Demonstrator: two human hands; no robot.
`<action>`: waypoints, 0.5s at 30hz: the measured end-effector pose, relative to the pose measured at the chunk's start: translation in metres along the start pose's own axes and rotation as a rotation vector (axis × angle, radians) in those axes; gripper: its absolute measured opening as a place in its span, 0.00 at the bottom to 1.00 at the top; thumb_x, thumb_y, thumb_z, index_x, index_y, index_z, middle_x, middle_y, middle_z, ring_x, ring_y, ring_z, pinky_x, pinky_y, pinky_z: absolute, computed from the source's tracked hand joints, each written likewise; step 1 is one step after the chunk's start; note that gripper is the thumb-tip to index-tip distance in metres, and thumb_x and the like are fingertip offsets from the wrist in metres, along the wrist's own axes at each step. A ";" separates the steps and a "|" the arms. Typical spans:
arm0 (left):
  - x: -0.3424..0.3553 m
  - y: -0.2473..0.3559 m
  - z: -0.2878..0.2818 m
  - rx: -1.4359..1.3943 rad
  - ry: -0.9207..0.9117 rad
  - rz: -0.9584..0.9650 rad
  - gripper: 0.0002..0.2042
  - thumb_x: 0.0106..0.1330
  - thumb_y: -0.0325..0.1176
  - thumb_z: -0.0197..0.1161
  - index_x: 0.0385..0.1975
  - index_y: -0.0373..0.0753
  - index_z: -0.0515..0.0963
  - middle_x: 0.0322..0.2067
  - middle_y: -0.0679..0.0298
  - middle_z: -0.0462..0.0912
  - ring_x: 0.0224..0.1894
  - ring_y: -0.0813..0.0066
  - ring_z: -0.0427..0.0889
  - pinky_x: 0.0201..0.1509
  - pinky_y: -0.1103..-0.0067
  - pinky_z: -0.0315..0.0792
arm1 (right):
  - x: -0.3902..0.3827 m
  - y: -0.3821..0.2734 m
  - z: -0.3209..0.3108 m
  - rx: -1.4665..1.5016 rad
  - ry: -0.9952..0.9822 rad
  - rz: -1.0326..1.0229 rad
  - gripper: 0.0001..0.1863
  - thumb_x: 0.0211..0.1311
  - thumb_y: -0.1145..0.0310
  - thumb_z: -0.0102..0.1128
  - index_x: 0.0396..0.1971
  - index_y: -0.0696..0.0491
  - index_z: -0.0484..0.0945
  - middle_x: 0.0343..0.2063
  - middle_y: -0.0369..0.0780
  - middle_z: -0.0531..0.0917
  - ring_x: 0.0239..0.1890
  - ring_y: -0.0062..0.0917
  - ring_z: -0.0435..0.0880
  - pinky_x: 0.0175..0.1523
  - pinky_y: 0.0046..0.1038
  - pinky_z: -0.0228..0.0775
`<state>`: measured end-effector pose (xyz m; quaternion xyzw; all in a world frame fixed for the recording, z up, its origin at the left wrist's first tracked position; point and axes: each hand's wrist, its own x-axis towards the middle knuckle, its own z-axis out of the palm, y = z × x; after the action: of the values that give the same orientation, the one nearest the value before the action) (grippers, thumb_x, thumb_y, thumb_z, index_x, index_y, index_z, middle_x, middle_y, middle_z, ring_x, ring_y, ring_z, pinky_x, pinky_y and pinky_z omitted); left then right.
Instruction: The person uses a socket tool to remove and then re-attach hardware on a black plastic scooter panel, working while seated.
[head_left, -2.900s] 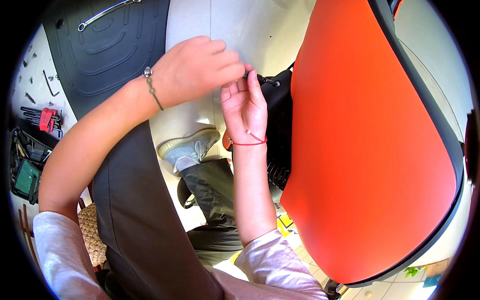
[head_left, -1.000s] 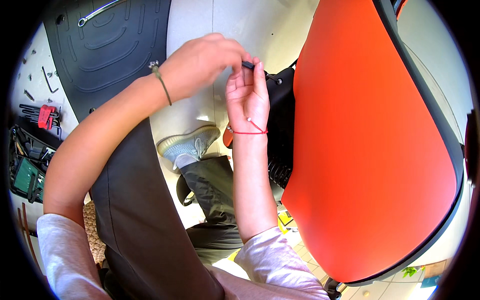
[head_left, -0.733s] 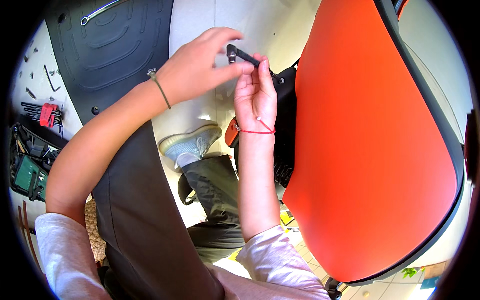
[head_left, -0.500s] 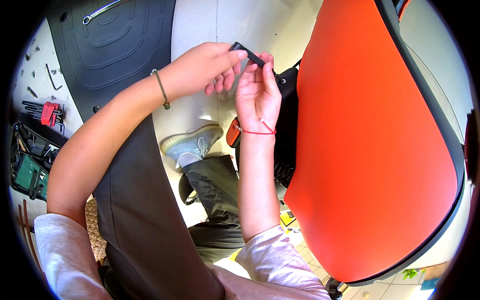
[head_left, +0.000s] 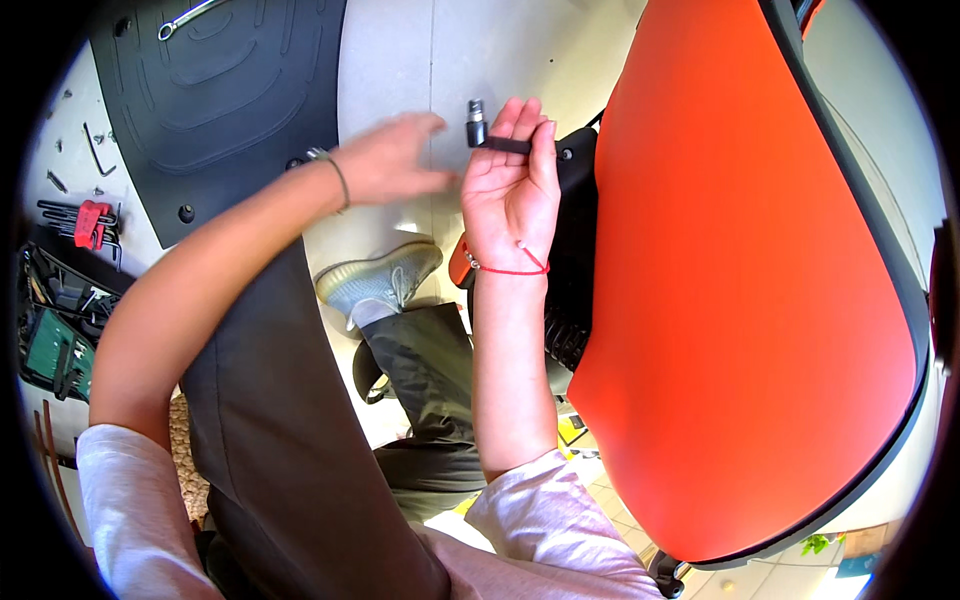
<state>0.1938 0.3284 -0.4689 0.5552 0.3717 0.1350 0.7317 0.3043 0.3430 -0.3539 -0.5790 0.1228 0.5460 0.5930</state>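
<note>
"Quick one: where's the tool on your feed?"
"I get the black tool (head_left: 508,146) at upper center. Short dark bar, black head (head_left: 477,134) at its left end, metal tip (head_left: 476,108) pointing up."
"Grip?"
"Right hand (head_left: 512,205), palm toward my camera: grasping the bar between thumb and fingers. The bar's other end is hidden by the thumb, so I can't tell if it touches anything there."
"Left?"
"Left hand (head_left: 392,162), left of the tool, motion-blurred. I read it as released, fingers spread, apart from the tool and near the right hand."
"Behind the right hand?"
"Black part (head_left: 578,165) with a small round fitting, then a big orange panel (head_left: 750,300), dark-edged, taking most of the right side of my view."
"Upper left?"
"Ridged black mat (head_left: 215,110), silver wrench (head_left: 195,18) lying on it, cut off by the top edge."
"Far left?"
"Loose screws (head_left: 57,182) and an L-shaped key (head_left: 98,150) on the pale surface. Below: hex key set (head_left: 90,222) in a red holder, then a dark tool case (head_left: 50,345) with a green section."
"Lower middle?"
"I have a gray shoe (head_left: 378,280) and dark trousers (head_left: 285,430). Red cord (head_left: 515,271) on the right wrist."
</note>
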 end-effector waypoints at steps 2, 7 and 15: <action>0.009 0.031 0.024 -0.366 -0.152 0.107 0.25 0.60 0.34 0.57 0.57 0.32 0.63 0.57 0.51 0.68 0.60 0.62 0.67 0.62 0.75 0.62 | 0.001 -0.004 0.001 0.033 -0.004 0.007 0.09 0.64 0.66 0.56 0.41 0.53 0.72 0.45 0.35 0.79 0.52 0.24 0.75 0.55 0.26 0.69; 0.051 0.051 0.105 -1.377 0.296 0.271 0.19 0.63 0.32 0.53 0.53 0.32 0.66 0.56 0.54 0.69 0.63 0.66 0.63 0.64 0.76 0.60 | 0.002 0.001 -0.005 0.084 -0.048 0.075 0.10 0.64 0.66 0.56 0.43 0.49 0.74 0.44 0.29 0.81 0.49 0.19 0.77 0.49 0.28 0.67; 0.067 0.080 0.118 -2.201 0.420 0.963 0.16 0.68 0.21 0.41 0.54 0.37 0.66 0.61 0.65 0.65 0.65 0.77 0.60 0.61 0.91 0.60 | 0.006 -0.010 0.004 0.224 -0.073 0.155 0.10 0.66 0.68 0.53 0.44 0.54 0.72 0.42 0.30 0.80 0.46 0.17 0.78 0.32 0.16 0.71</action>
<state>0.3386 0.3132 -0.4100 -0.3131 -0.0738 0.7224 0.6121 0.3128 0.3524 -0.3517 -0.4776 0.2056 0.5938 0.6141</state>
